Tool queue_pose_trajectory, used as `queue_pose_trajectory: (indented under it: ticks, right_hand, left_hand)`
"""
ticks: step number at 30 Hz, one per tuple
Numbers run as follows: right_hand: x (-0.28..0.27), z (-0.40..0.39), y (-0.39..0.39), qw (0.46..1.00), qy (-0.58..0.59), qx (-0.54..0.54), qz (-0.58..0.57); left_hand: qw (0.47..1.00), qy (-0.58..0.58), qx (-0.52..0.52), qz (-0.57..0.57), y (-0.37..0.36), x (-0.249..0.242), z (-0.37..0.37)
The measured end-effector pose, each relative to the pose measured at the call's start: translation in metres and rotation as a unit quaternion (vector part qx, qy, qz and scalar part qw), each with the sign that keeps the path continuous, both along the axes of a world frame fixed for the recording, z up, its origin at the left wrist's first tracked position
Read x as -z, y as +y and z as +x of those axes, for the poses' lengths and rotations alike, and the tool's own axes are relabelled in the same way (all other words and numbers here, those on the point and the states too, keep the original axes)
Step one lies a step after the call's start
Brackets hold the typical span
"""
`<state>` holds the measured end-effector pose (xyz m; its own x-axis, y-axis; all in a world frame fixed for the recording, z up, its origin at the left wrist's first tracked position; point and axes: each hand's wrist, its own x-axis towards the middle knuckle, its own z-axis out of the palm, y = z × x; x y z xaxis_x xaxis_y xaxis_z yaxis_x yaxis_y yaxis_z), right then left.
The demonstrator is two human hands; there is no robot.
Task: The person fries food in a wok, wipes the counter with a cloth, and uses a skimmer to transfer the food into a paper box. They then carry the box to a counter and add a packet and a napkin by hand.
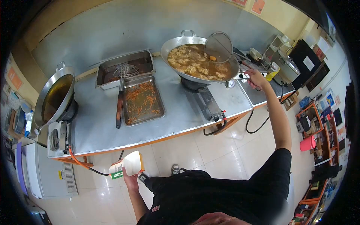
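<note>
My left hand (130,180) is closed around an open paper food box (133,164) with a white inside and orange and green printing, held low in front of the table. My right hand (255,79) reaches out beside the large wok (165,50), its fingers wrapped around the handle of a round mesh skimmer (219,43). The skimmer's mesh is tilted over the right side of the wok, with a small orange-brown piece (212,58) at its lower edge. Golden battered pieces (187,56) fill the brown oil. A dial thermometer (230,83) sits at the wok's near rim.
Left of the wok are a deep steel tray (101,77) with a wire skimmer (120,90) across it, and a shallow tray (162,107) with fried crumbs. A second wok of oil (45,90) stands at the left end. Gas hoses (215,131) hang at the table's front edge.
</note>
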<state>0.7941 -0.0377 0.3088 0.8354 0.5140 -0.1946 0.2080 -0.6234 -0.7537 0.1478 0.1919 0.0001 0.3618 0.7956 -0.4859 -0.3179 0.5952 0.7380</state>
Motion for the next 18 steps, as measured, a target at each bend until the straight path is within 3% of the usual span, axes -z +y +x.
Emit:
queue_pose_trajectory:
  ticks: [2, 6, 9, 13, 18]
  right_hand:
    - [-0.008, 0.003, -0.010, 0.999, 0.038, -0.006, 0.015]
    - [-0.002, -0.002, -0.017, 0.997, -0.069, -0.020, -0.026]
    - [-0.012, 0.004, -0.030, 0.999, 0.039, 0.012, 0.014]
    - [-0.004, -0.005, -0.035, 1.000, 0.001, 0.025, 0.010]
    - [-0.001, 0.003, -0.050, 0.998, 0.043, 0.022, 0.051]
  left_hand:
    - [1.000, 0.000, 0.003, 0.007, 0.001, -0.003, 0.002]
    - [1.000, -0.013, 0.011, 0.014, 0.002, -0.001, 0.009]
    - [1.000, -0.010, 0.014, 0.009, 0.001, 0.004, 0.008]
    - [1.000, -0.011, 0.011, 0.003, 0.001, 0.009, 0.009]
    - [1.000, -0.005, 0.017, 0.000, 0.004, 0.008, 0.013]
